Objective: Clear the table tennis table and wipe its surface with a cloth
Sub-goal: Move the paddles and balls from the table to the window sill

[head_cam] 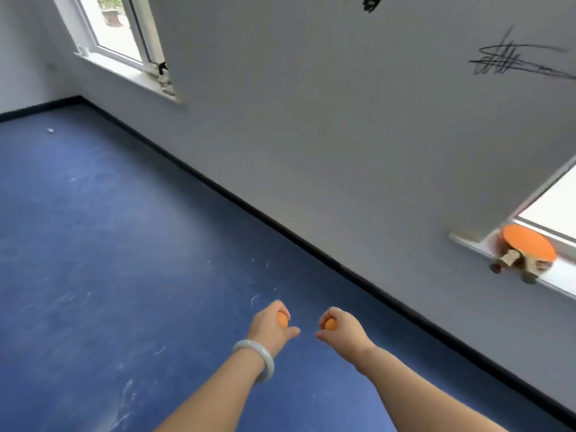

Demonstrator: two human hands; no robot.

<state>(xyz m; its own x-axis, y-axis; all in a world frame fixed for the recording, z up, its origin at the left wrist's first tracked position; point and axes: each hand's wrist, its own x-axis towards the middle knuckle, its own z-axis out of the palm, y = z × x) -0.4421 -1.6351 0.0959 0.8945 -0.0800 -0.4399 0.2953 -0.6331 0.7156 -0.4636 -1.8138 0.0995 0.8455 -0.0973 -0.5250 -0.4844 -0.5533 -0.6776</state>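
Currently: my left grip [271,326] curled round orange ball [283,320]; my right grip [341,329] curled round second orange ball [330,324]. Both held over blue floor [124,244]. Balls likely light, smooth, thin-shelled: cup in fingers, no squeezing. Paddles [526,249] on window sill [561,274], well apart. Bench, cloth not in view.

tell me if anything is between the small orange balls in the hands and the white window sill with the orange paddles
Nothing visible is. The left hand and right hand grip the small orange balls; only open blue floor and grey wall lie toward the white window sill. The orange paddles cover part of it.
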